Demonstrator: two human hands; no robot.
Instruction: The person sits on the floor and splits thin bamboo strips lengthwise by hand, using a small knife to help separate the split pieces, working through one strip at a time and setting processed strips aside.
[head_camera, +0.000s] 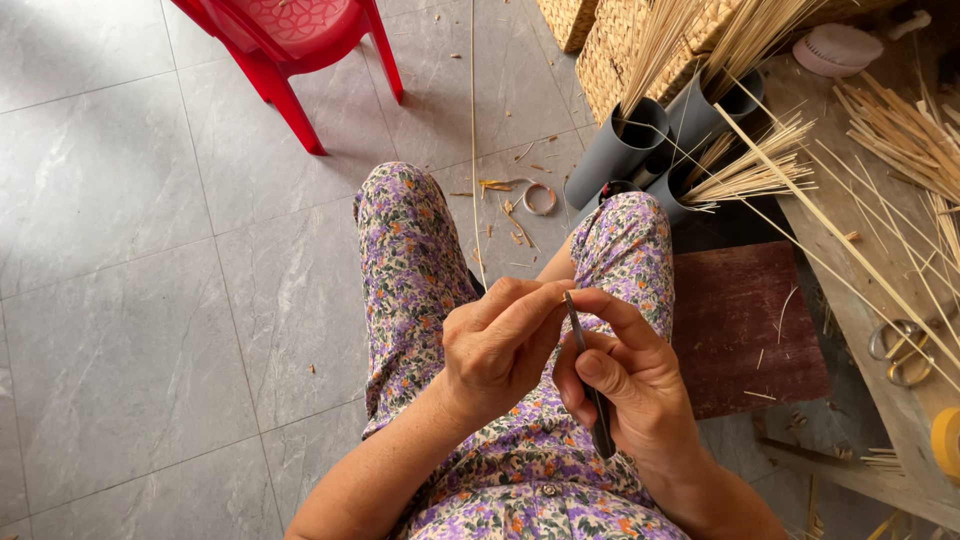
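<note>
My right hand (625, 375) is clamped on a small knife (588, 372); its long axis runs from 12 o'clock at the tip to 6 o'clock at the dark handle end, which shows below my palm. My left hand (500, 345) sits at 9 o'clock of the blade, touching it, thumb and fingers pinched together at the tip. I cannot tell for certain what they pinch; a thin strip (474, 130) runs from just above them toward 12 o'clock across the floor (150, 250). Both hands are held together over my lap, the left nearer the strip. At 1 o'clock, grey tubes (625, 150) stand leaning, each holding a bundle of splints (665, 40). At 3 o'clock, the bench (850, 300) carries loose splints, scissors (900, 350) and a tape roll (946, 440). Woven baskets (610, 50) lie at 12 o'clock, a red chair (290, 50) at 11 o'clock.
</note>
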